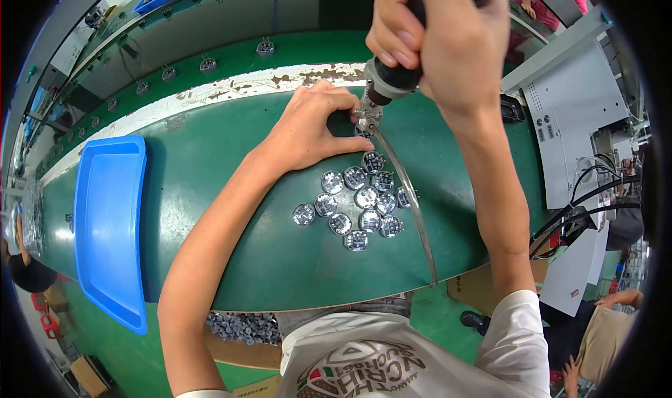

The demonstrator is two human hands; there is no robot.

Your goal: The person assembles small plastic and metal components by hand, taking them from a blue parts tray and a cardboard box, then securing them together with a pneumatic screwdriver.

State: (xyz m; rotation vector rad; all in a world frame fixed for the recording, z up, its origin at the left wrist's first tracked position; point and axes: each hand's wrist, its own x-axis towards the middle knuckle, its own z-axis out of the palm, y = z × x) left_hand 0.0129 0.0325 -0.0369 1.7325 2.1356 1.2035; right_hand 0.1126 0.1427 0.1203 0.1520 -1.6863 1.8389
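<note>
My right hand [458,55] is wrapped around a black electric screwdriver [399,79], held nose down over the green table. A metal fitting at its nose joins a clear hose [413,202] that curves toward the table's near edge. At the tip, my left hand [308,126] pinches a small round module [364,133] between thumb and fingers; the fitting and fingers hide most of it. Just nearer to me lie several silvery round modules with circuit boards [366,197], loosely grouped on the tabletop.
A blue tray [108,223] stands at the left. Behind a worn white ledge [210,90], similar modules sit spaced along a green conveyor [238,56]. A white machine panel [574,111] and black cables [588,212] flank the right. Below the near edge, a carton holds dark parts [241,328].
</note>
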